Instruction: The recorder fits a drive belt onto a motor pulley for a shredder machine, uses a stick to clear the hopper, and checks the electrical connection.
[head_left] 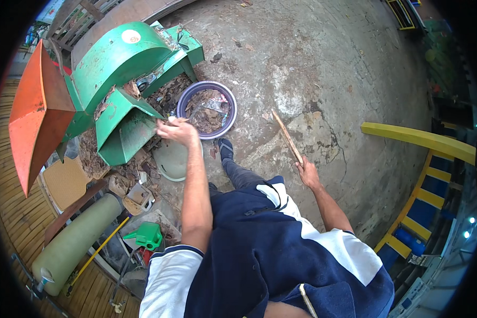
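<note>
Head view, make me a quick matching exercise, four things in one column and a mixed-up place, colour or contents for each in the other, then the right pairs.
Things:
1. Wooden stick
2. Round tub
3. Flared hopper
4. Long beam

Matches:
A. Yellow
B. Held in the right hand
C. Orange
D. Has dry leaves inside

Pairs: 1-B, 2-D, 3-C, 4-A

We note a grey, stained, cracked concrete floor (281,58). On it we record a round, purple-rimmed plastic basin (233,110), loose dry brown leaves (168,95) and a green sheet-metal machine (103,66).
</note>
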`<move>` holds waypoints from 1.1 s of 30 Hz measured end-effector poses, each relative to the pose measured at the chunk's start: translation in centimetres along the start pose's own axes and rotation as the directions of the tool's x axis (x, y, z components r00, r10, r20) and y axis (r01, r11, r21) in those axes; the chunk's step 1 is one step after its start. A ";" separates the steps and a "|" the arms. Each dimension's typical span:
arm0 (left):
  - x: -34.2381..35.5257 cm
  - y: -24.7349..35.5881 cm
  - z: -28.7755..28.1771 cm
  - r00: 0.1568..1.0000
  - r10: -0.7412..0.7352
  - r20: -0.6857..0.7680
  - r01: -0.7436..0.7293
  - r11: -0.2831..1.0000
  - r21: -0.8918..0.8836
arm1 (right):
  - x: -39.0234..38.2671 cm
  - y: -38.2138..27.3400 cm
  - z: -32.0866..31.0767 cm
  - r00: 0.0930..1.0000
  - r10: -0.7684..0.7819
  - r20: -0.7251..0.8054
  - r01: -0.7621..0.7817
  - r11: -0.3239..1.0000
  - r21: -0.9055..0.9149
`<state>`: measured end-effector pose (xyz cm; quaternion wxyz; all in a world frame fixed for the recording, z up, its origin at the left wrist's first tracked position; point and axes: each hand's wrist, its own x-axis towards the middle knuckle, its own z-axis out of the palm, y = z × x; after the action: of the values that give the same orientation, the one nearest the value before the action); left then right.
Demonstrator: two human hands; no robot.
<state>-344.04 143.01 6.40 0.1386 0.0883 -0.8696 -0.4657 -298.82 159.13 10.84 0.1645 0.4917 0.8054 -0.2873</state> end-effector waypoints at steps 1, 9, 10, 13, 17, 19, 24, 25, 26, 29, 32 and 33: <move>-1.5 1.1 0.5 0.994 -0.098 0.037 0.102 0.989 -0.111 | -0.4 0.6 0.1 1.000 -0.001 -0.028 0.001 1.000 -0.003; -5.6 -2.8 3.2 0.827 -0.151 0.542 -0.075 0.925 0.373 | -4.3 4.4 1.0 0.988 0.095 -0.124 -0.088 0.994 0.062; -5.7 -2.6 3.2 0.751 -0.246 0.613 -0.090 0.881 0.465 | -5.0 4.6 1.4 0.984 0.102 -0.148 -0.094 0.994 0.063; -2.3 -6.6 2.6 0.544 -0.219 0.810 -0.042 0.957 0.287 | -7.4 3.2 1.9 0.981 0.115 -0.159 -0.094 0.987 0.129; 0.3 -6.6 -1.8 0.705 0.072 0.705 -0.269 0.948 0.172 | -9.5 1.7 3.9 0.978 0.046 -0.204 -0.016 0.989 0.147; 2.2 -5.8 -5.0 0.600 0.326 0.731 -0.341 0.930 -0.135 | -10.4 0.1 5.0 0.977 0.009 -0.214 0.022 0.990 0.141; 4.6 -9.8 -17.1 0.631 0.197 0.751 -0.280 0.960 -0.017 | -11.9 -7.4 7.1 0.953 -0.264 -0.151 0.288 0.942 0.171; 4.4 -11.8 -19.1 0.677 0.214 0.705 -0.256 0.966 -0.048 | -12.0 -8.7 7.7 0.942 -0.312 -0.122 0.329 0.930 0.164; 4.2 -13.3 -21.3 0.696 0.118 0.708 -0.213 0.976 0.046 | -12.3 -10.7 7.7 0.908 -0.403 -0.117 0.417 0.897 0.146; 2.3 -22.8 -29.8 0.822 0.073 0.564 0.052 0.978 -0.202 | -12.3 -16.3 8.1 0.809 -0.584 0.067 0.584 0.812 0.027; -0.7 -30.9 -39.7 0.868 -0.057 0.494 0.008 0.995 0.101 | -11.6 -21.3 9.4 0.687 -0.719 0.108 0.721 0.693 0.026; -2.5 -33.3 -43.0 0.896 -0.043 0.442 0.012 0.997 0.073 | -11.9 -23.4 9.3 0.654 -0.744 0.134 0.749 0.663 0.025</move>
<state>-326.91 91.58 0.91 -0.0726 -0.0029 -0.8923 -0.4456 -314.25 136.80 17.16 0.0932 0.0948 0.9279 -0.3484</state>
